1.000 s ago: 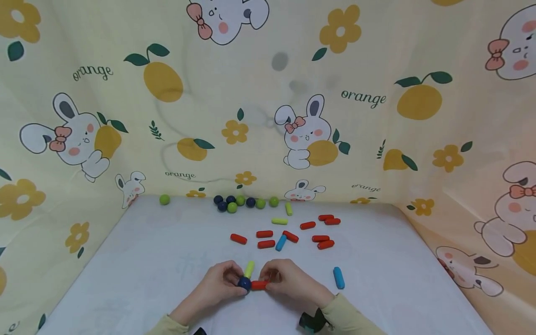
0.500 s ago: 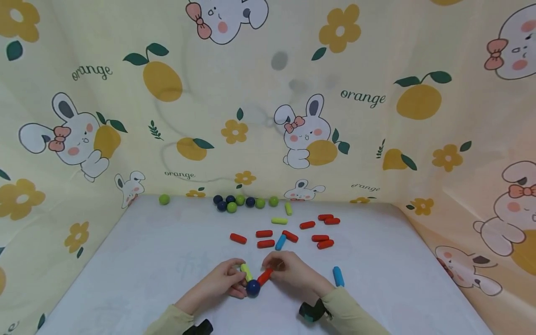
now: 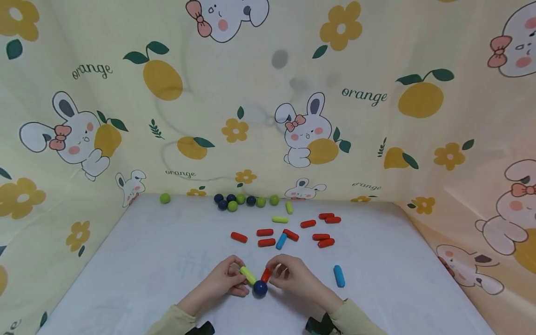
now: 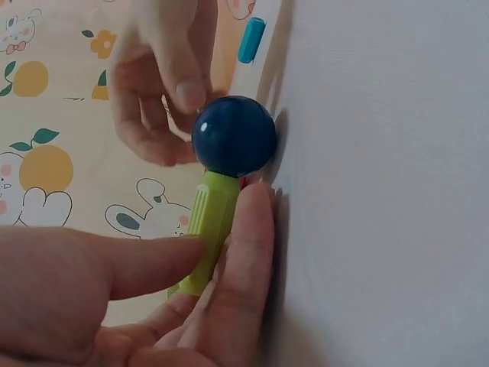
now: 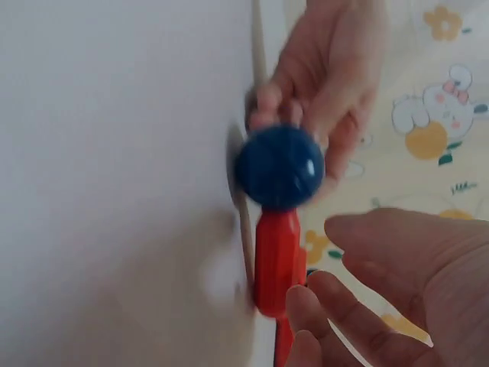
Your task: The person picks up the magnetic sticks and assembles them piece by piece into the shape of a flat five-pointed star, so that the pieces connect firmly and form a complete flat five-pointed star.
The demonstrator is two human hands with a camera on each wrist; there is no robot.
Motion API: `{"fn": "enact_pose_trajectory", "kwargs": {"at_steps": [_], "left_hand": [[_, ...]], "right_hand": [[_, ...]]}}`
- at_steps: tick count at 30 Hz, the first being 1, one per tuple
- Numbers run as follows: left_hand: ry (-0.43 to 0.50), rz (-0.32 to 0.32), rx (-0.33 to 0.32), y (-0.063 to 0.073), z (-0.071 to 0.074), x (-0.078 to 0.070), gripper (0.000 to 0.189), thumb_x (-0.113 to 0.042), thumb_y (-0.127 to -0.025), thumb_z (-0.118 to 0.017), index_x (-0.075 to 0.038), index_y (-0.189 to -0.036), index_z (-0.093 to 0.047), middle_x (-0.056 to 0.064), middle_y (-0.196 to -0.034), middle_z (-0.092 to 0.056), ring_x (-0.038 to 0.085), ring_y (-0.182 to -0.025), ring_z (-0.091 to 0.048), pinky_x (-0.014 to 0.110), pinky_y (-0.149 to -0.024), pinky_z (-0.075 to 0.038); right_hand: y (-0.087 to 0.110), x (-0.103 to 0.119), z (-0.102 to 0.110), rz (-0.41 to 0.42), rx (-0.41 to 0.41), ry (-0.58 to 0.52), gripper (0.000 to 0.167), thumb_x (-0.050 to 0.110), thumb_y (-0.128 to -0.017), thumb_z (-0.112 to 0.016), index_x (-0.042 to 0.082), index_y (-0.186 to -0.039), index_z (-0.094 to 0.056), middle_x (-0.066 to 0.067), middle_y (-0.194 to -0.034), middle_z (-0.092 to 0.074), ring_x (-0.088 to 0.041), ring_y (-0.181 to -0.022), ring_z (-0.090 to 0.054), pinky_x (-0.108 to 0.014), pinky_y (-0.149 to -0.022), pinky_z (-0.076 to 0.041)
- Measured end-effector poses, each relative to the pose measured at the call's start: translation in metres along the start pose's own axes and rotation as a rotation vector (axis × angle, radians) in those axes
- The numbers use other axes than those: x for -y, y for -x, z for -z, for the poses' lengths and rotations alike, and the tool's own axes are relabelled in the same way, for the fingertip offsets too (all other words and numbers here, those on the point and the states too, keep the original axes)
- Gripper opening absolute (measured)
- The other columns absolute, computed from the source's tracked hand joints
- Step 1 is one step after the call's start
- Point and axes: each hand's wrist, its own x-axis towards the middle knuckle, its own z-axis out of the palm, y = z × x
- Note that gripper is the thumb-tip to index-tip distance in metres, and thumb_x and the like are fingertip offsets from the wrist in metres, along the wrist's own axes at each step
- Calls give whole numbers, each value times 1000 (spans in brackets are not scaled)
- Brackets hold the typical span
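Observation:
A dark blue ball (image 3: 260,289) rests on the white tabletop with a yellow-green stick (image 3: 248,275) and a red stick (image 3: 265,275) joined to it, forming a V away from the person. My left hand (image 3: 224,279) pinches the yellow-green stick between thumb and fingers, also seen in the left wrist view. Beside the red stick is my right hand (image 3: 295,278); in the right wrist view its thumb and fingers are spread apart, and the red stick lies outside their grip. A fingertip may touch the stick's end; I cannot tell.
Several loose red sticks (image 3: 264,232) lie beyond the hands, with a blue stick (image 3: 281,241) among them. Another blue stick (image 3: 339,276) lies to the right. Green balls (image 3: 261,202) and dark blue balls (image 3: 222,204) line the back edge, near two yellow-green sticks (image 3: 279,219).
The joined piece has turned and shifted right, ball towards the person. My left hand has gone from the ball to the yellow-green stick. My right hand's fingers have loosened from the red stick.

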Motion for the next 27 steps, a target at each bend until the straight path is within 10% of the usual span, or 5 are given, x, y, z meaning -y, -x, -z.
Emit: {"fn": "enact_pose_trajectory", "kwargs": {"at_steps": [27], "left_hand": [[-21, 11, -6, -3, -9, -4, 24, -4, -94, -59, 0, -115, -48, 13, -84, -67, 26, -71, -69, 34, -64, -58]], "right_hand": [[21, 2, -24, -77, -86, -94, 34, 19, -78, -80, 14, -104, -58, 1, -97, -59, -18, -84, -58, -25, -73, -51]]}}
